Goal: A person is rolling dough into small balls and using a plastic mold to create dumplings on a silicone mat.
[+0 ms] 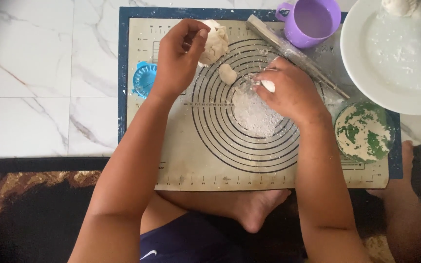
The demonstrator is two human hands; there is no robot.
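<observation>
Presently left hand (179, 56) fingers pinch the large pale dough lump (214, 43) near the beige rolling mat (181, 146)'s top edge; right hand (291, 92) fingers, curled narrow, press floured centre

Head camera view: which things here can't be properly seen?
- White plate: cut off by the top and right edges.
- Lump on that plate: cropped at the top.
- Right hand: its fingers hide most of the white bit it holds.
- Dough ball: partly covered by the left hand.
- Purple cup: contents unclear.

Baking mat (181, 165) on floor. On mat: dough lump (214, 43) at 11 o'clock, rolling pin (293, 53) at 1, flour bowl (364, 131) at 3, dumpling press (144, 79) at 9.
</observation>
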